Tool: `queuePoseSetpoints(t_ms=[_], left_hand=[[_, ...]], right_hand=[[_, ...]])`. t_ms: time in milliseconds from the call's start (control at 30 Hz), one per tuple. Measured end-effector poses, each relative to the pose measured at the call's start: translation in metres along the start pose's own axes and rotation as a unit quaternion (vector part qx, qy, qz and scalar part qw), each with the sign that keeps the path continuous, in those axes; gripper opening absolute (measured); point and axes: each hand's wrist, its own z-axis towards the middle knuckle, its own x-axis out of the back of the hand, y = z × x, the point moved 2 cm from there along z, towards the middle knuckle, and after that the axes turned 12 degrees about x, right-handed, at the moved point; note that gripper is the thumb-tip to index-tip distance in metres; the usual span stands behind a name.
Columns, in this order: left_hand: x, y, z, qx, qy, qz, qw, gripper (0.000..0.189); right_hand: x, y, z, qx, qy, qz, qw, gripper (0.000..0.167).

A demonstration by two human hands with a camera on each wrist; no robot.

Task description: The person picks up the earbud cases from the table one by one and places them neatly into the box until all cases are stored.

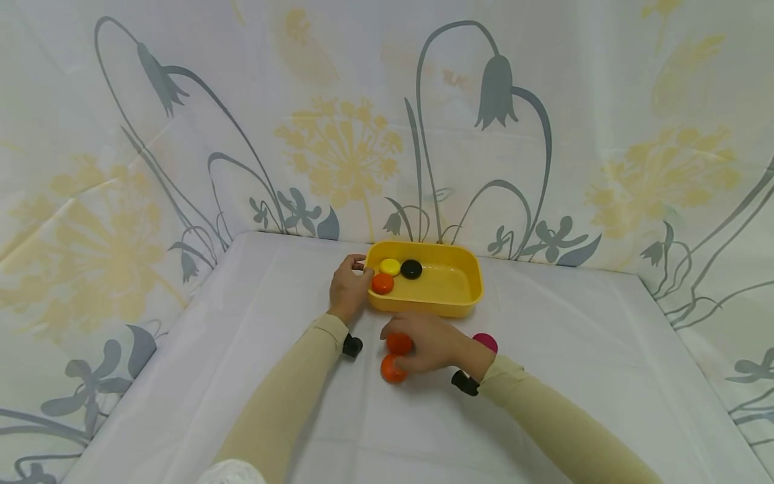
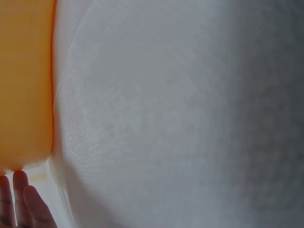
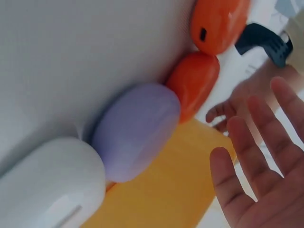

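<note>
In the head view a yellow plastic tray (image 1: 447,310) stands on the white-covered table. My left hand (image 1: 349,289) is at its left end, and straight fingertips touch the tray's end wall in the left wrist view. My right hand (image 1: 426,341) is in front of the tray, over a red round piece (image 1: 399,344) and an orange round piece (image 1: 393,369). The right wrist view shows its fingers spread and extended, apart from the row of pieces. There a lavender domed piece (image 3: 137,133) and a white domed piece (image 3: 52,183) adjoin the red one; in the head view the hand hides them.
Inside the tray, toward its left end, lie a yellow piece (image 1: 390,267), a black piece (image 1: 412,269) and an orange-red piece (image 1: 382,284). A magenta piece (image 1: 486,342) shows beyond the right wrist. Behind the table hangs a flower-patterned cloth (image 1: 375,121).
</note>
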Motion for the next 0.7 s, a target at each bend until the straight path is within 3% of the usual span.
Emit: queuePoseSetpoints(t_ms=[200, 500, 700], left_hand=[[0.0, -0.001, 0.0, -0.006, -0.002, -0.004, 1.0, 0.034], [0.002, 0.0, -0.001, -0.01, -0.007, -0.006, 0.9999, 0.034], [0.003, 0.001, -0.002, -0.002, -0.012, -0.003, 0.9999, 0.034]], right_hand=[[0.012, 0.007, 0.002, -0.027, 0.046, 0.064, 0.9965, 0.039], [0.028, 0.02, 0.012, -0.044, 0.11, 0.107, 0.9872, 0.037], [0.035, 0.032, 0.021, -0.04, 0.129, 0.093, 0.9865, 0.041]])
